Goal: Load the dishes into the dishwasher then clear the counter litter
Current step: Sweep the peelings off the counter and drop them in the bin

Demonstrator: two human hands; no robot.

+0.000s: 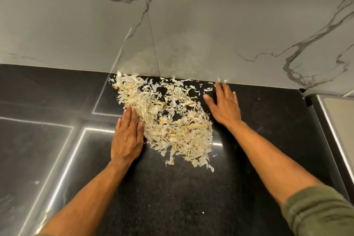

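A loose heap of litter (166, 119) lies in the middle of the frame on a black speckled counter (172, 197). It is made of thin, papery flakes and shreds, mostly pale cream to off-white, with a few small orange-yellow bits mixed in near its upper left edge and center. The flakes are dry-looking and curled, piled thicker in the lower middle and thinning toward the top, where scattered pieces reach the seam with the grey marble-veined backsplash (191, 25). A few stray flakes lie apart at the heap's lower right.

The left hand (128, 136) lies flat on the counter at the heap's left edge, fingers straight and held together, the finger side touching the flakes. The right hand (224, 105) lies flat at the upper right of the heap, fingers straight and slightly spread, tips near the backsplash seam, just beside the thin outer flakes. Neither hand grips anything. The right forearm runs to an olive green sleeve (321, 212) in the lower right corner. Bright strip-light reflections cross the counter at left.
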